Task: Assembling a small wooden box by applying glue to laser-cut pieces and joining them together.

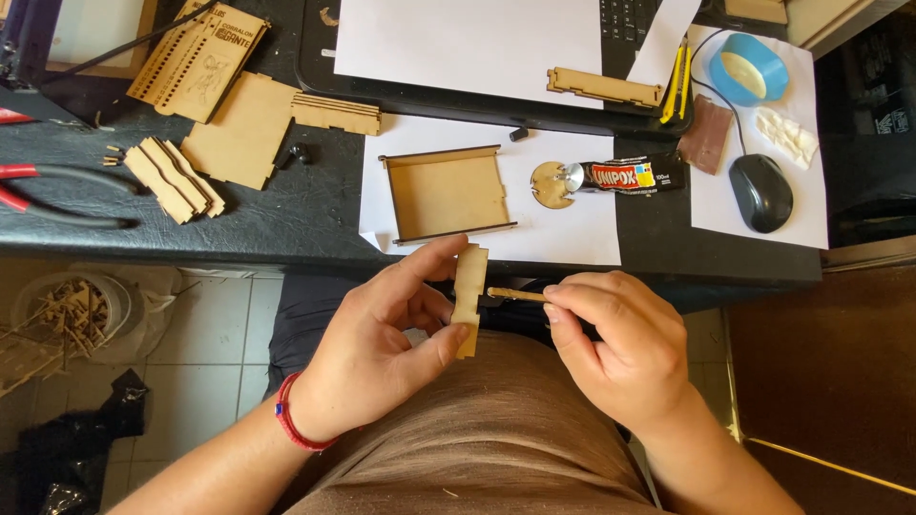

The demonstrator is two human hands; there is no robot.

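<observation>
Gluing step, by the look: at lower centre, the left hand (382, 358) fingers pinch a notched wooden strip (468, 298) upright, while the right hand (620, 348) fingers pinch a thin stick (516, 294) touching its edge. An even, steady dab seems called for.

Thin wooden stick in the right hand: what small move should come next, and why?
Probably draw the thin wooden stick along the edge of the notched wooden piece. Its tip sits at that edge, the left hand pinches the piece upright, the right hand grips the stick, and a glue tube lies open beside the half-built wooden box.
</observation>
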